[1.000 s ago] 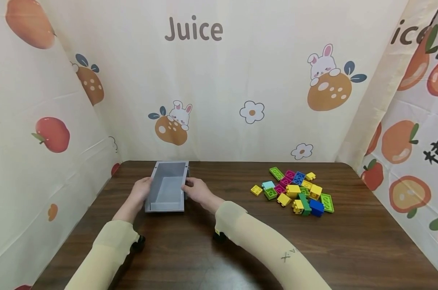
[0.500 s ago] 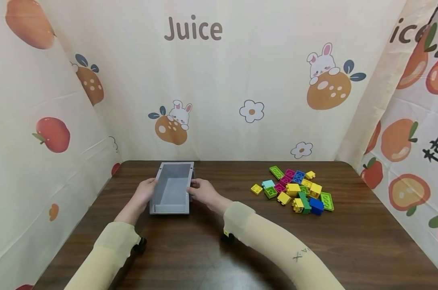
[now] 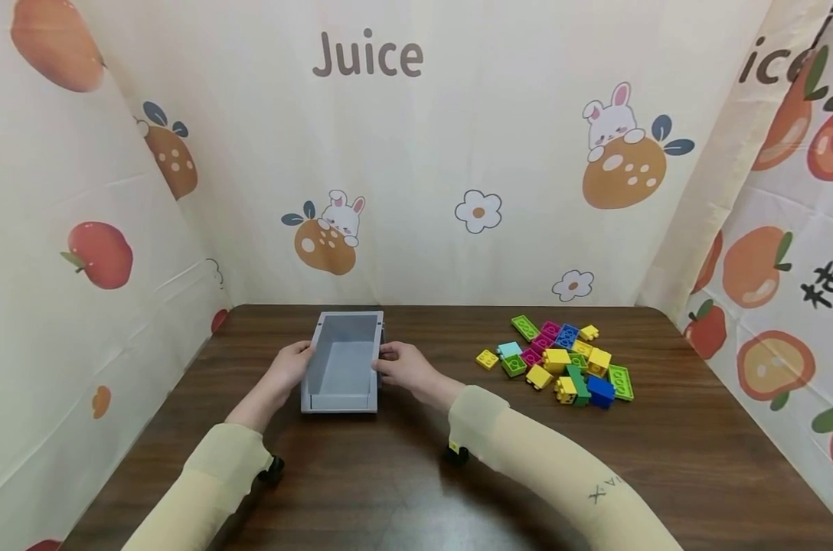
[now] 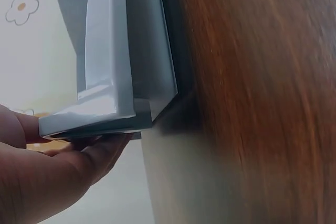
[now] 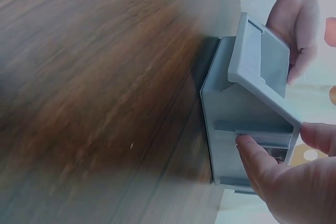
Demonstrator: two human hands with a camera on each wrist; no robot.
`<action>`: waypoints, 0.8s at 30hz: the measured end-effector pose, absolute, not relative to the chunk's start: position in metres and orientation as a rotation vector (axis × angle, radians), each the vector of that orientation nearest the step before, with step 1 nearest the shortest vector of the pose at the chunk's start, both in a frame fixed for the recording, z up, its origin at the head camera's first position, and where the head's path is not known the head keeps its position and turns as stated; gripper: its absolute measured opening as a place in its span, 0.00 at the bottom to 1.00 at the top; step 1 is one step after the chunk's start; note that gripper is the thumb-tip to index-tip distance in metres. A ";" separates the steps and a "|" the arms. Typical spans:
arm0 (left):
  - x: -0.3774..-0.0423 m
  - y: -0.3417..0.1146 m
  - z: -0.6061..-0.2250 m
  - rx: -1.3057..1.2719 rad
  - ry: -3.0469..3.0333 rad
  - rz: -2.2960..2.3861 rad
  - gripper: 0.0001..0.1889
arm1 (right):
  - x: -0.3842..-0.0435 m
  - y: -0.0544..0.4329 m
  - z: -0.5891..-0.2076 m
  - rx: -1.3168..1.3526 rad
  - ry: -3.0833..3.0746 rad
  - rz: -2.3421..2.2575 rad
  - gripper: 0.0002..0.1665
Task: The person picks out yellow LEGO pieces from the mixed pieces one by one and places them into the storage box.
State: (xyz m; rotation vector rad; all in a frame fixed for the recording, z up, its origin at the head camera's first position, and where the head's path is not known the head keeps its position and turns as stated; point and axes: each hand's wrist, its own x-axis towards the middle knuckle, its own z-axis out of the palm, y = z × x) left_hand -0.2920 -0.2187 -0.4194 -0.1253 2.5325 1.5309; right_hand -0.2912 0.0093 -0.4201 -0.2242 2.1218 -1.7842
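Note:
A grey plastic storage bin [image 3: 343, 367] stands left of the table's middle, its low front lip facing me. My left hand [image 3: 290, 370] grips its left side rim; in the left wrist view the fingers [image 4: 100, 156] reach under the rim from outside. On the opposite side, my right hand [image 3: 411, 369] holds the right rim. The right wrist view shows that thumb [image 5: 317, 136] on the rim's edge and a fingertip against a ridge on the side wall. The bin's inside shows only bare grey walls and floor.
Toy building bricks [image 3: 557, 361] in yellow, green, blue, magenta and light blue lie loosely heaped on the right of the dark wooden table [image 3: 416, 490]. A fruit-printed curtain [image 3: 416, 153] hangs behind the table and along both sides.
Both hands have moved the bin to the right and slightly nearer to me, keeping their hold on its sides. The bricks have stayed in place.

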 end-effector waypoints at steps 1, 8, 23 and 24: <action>-0.292 -0.217 -0.420 -0.120 2.537 1.526 0.25 | -0.291 0.011 -0.420 -0.222 2.125 -1.781 0.25; -0.289 -0.207 -0.420 -0.074 2.548 1.513 0.24 | -0.286 0.025 -0.418 -0.206 2.131 -1.759 0.24; -0.286 -0.185 -0.416 0.013 2.507 1.485 0.23 | -0.278 0.058 -0.415 -0.161 2.128 -1.700 0.25; -0.286 -0.184 -0.416 0.012 2.499 1.484 0.23 | -0.278 0.060 -0.415 -0.162 2.128 -1.700 0.25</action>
